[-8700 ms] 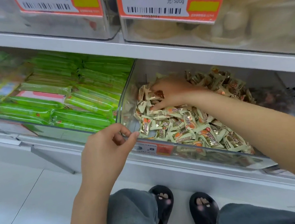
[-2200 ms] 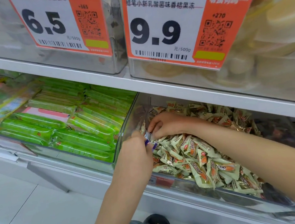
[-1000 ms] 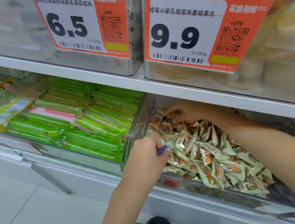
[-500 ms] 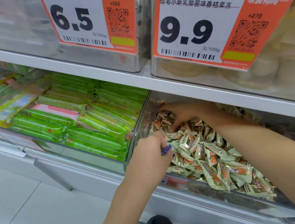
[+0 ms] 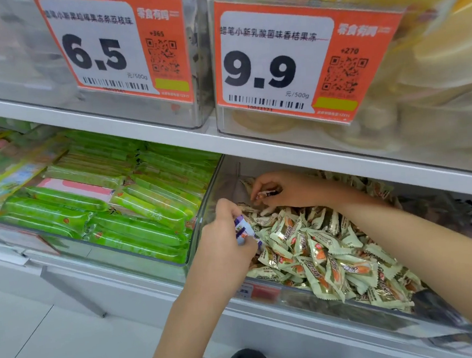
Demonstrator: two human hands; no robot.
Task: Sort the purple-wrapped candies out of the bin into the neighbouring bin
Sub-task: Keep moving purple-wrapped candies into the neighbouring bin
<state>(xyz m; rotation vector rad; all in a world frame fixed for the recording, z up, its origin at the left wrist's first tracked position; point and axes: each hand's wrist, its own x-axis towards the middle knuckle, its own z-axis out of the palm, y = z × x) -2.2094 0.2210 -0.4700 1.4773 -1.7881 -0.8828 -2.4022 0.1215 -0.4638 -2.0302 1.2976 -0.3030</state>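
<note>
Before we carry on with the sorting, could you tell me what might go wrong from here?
1. The left hand already holds purple candies; taking another could make one slip back into the pale candies.
2. The right hand pinches a candy at the back of the bin, under the shelf; it could drop unseen.

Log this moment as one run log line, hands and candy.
left hand holds purple-wrapped candies | right hand pinches another candy at bin back | sorting unfinished

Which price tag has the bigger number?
The right tag, reading 9.9; the left tag says only 6.5.
</note>
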